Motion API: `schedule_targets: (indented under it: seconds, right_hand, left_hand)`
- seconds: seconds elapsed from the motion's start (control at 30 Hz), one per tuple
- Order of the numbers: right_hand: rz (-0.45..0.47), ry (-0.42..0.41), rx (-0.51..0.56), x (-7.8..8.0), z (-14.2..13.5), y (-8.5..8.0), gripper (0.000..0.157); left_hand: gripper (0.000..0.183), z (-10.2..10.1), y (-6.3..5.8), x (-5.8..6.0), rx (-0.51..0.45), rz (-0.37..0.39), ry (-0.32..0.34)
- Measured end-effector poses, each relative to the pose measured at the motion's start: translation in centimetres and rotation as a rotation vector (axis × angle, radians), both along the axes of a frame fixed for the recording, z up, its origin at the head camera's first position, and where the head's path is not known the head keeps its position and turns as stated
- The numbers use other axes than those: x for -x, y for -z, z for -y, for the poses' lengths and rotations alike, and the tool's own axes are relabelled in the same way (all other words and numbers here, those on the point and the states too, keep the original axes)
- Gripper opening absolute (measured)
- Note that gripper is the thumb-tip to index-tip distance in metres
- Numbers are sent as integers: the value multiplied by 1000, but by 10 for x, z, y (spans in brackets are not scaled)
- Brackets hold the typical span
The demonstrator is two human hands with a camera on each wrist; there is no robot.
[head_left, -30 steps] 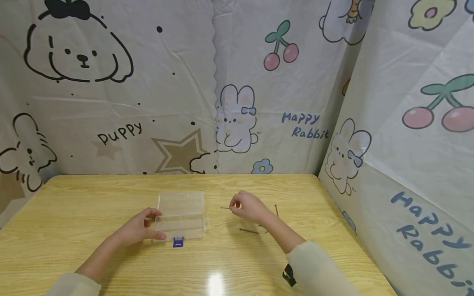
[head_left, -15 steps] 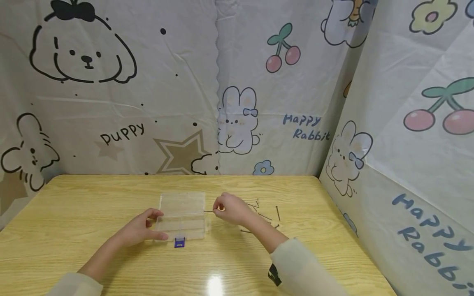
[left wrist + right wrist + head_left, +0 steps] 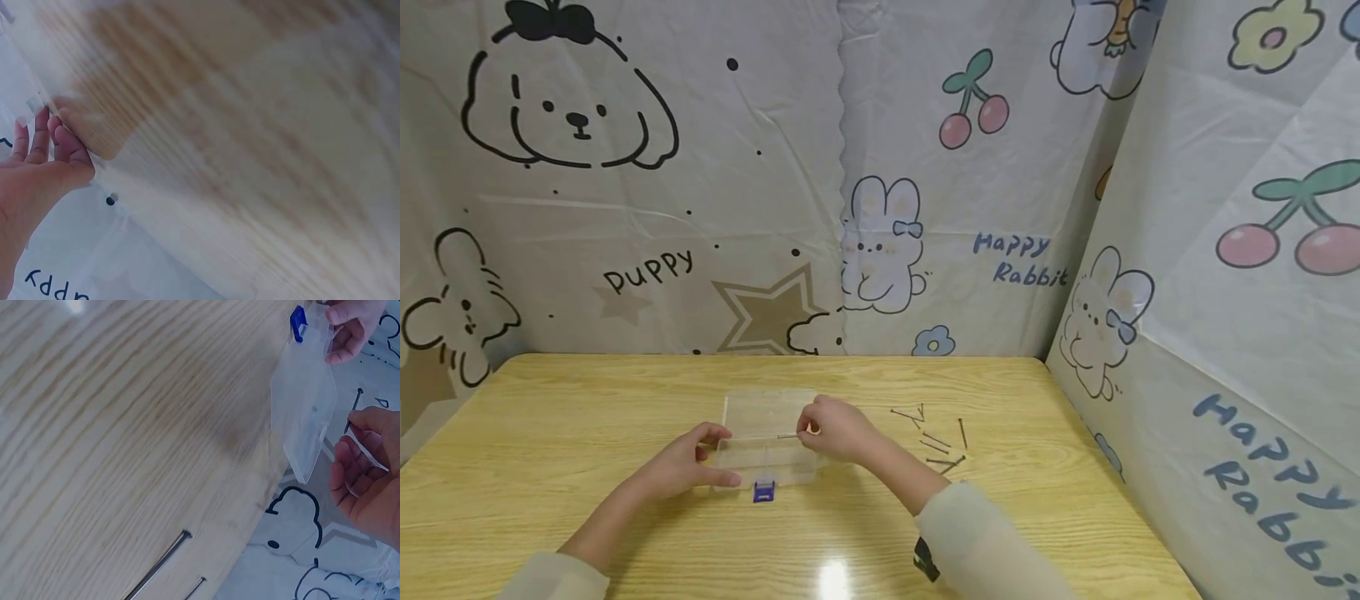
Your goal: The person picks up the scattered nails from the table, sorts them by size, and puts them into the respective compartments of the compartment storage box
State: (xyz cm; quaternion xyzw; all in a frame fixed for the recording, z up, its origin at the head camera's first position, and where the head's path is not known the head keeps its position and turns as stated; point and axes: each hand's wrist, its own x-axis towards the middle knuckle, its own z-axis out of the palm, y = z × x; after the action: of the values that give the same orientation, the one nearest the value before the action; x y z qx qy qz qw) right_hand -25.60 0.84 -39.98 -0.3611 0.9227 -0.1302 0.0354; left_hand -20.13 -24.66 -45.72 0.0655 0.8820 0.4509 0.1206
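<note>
A clear plastic box (image 3: 767,412) with a blue-purple latch (image 3: 763,491) lies with its lid raised at the middle left of the table. My left hand (image 3: 681,462) grips its left side, thumb toward the front and fingers farther back. Above the box, between thumb and fingertips, my right hand (image 3: 842,429) pinches a thin nail (image 3: 786,436) that points left. The right wrist view shows that nail (image 3: 355,409) with its head free of the fingers. Whether anything lies inside the box is hard to make out.
Several loose nails (image 3: 963,433) are scattered on the wooden table (image 3: 625,392) to the right of the box. Behind and on the right hangs a printed cloth (image 3: 760,208), close to the table's edges.
My right hand has moved left with the nail, from beside the loose nails to over the box. My left hand keeps its hold on the box.
</note>
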Motion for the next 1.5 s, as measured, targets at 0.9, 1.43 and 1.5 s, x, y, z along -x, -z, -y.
schedule_targets:
  seconds: [0.9,1.43,1.5]
  right_hand:
    - [7,106,-14,-14,67,24,9]
    - [68,183,6,-14,76,33,7]
    - [67,180,9,-13,77,34,7]
  left_hand:
    - [77,1,-1,1,-40,-32,28]
    - [76,0,-1,0,-58,-30,31]
    - [76,0,-1,0,-63,-27,31]
